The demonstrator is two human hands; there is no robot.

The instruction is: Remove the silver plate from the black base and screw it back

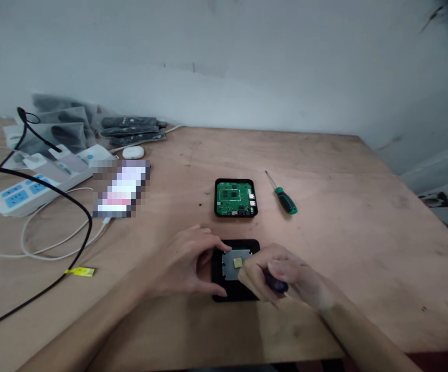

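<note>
Black cover [236, 294] under spread left fingers [213, 242], at left edge; right fingers [252, 274] gripping dark handle [276, 283].

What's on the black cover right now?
The black cover bears a metal plate with a pale square pad on it. The right hand hides the plate's lower right and part of the cover's right side; the left hand covers part of the left edge.

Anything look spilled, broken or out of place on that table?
Nothing looks spilled or broken. One oddity: a dark speck left of the green board, on bare wood; too small to tell screw from stain.
</note>
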